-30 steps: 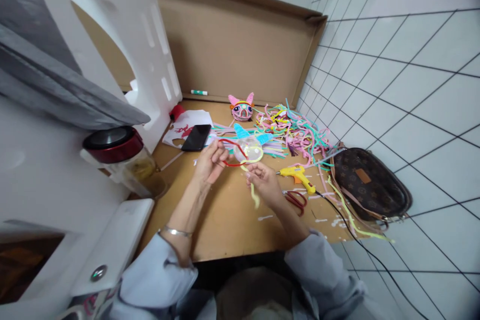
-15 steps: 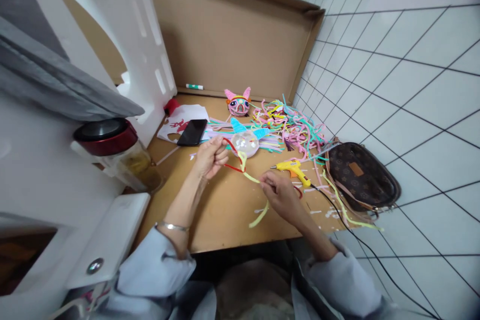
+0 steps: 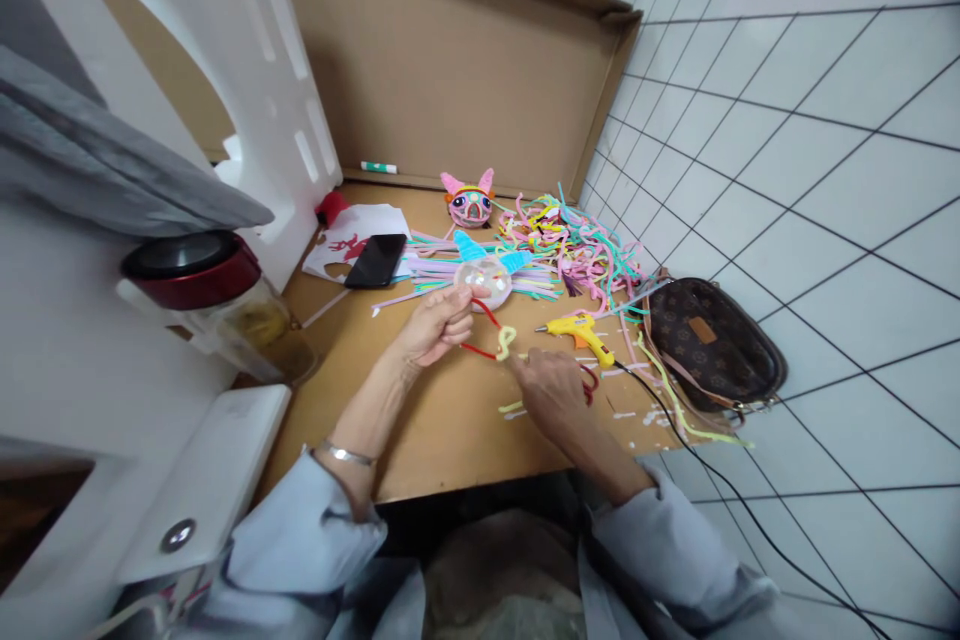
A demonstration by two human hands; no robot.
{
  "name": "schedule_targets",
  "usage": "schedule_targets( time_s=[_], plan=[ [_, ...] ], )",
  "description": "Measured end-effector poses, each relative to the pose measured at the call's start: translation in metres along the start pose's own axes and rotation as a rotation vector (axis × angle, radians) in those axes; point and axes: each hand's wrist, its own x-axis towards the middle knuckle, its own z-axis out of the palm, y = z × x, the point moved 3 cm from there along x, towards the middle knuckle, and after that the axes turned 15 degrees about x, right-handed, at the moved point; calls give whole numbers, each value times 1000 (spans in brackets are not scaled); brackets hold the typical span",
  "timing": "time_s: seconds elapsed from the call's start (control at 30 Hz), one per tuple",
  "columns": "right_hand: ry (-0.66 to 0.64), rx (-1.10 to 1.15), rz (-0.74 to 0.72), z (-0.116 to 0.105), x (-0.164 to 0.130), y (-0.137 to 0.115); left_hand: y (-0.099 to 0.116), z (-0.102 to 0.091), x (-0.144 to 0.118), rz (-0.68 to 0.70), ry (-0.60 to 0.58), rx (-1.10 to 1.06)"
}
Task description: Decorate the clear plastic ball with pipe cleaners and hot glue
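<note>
My left hand (image 3: 439, 325) pinches a red pipe cleaner (image 3: 487, 312), which bends out toward the right in a narrow loop. A pale yellow pipe cleaner (image 3: 507, 342) is twisted around the red one's far end. Close against that twist, my right hand (image 3: 556, 392) is closed on the yellow pipe cleaner, its fingertips partly hidden. Just behind my left hand lies a clear round ball (image 3: 486, 282) with blue ears (image 3: 469, 246). To the right of it rests a yellow hot glue gun (image 3: 581, 332).
A pink eared figure (image 3: 469, 204) stands at the back, beside a heap of pipe cleaners (image 3: 592, 250). Left are a phone (image 3: 376, 261), cut paper (image 3: 352, 232) and a red-lidded jar (image 3: 217, 300). A brown bag (image 3: 712, 340) sits right, near the glue gun's cord (image 3: 694, 450).
My right hand has moved in to the yellow twist, and the yellow stretch between my hands is shorter. My left hand has shifted slightly right and lower. The view has turned a little.
</note>
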Motion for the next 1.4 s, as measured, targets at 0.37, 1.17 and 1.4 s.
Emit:
schedule_targets(
  time_s=[0.37,1.17,1.4],
  plan=[
    [287,-96,434,-47,-32,66,52,-45,-17,250,560,-387],
    [328,1362,-204,1,63,-13,6,-18,1,63,357,-251],
    [149,2073,-100,-7,60,-11,4,-19,-2,138,256,7]
  ],
)
